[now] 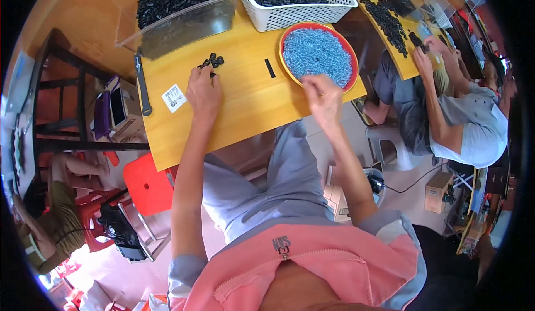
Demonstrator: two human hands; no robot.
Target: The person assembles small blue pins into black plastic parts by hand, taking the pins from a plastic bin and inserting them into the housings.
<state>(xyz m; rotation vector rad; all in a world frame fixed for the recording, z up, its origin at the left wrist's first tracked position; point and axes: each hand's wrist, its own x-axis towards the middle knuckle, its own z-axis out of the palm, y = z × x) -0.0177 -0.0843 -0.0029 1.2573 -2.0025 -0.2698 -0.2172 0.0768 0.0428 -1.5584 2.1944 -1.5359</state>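
Observation:
My left hand [204, 92] rests low over the tabletop with its fingers bent together; a dark bit shows at the fingertips, seemingly a small black plastic part. Just beyond it lies a little cluster of small black plastic parts [214, 60]. My right hand [325, 99] is raised at the near rim of a round red basin with a yellow edge [353, 60]. Its thumb and fingers are pinched; whatever is between them is too small to make out. Many tiny silvery-blue metal pieces [317, 52] fill the basin. A flat black strip [270, 68] lies between my hands.
Behind stand a clear bin [189, 32] and a white perforated basket [301, 17], both full of black parts. A dark long-handled tool [142, 85] and a white printed label [174, 98] lie left on the yellow table [245, 105]. Co-workers sit at right [468, 116] and left.

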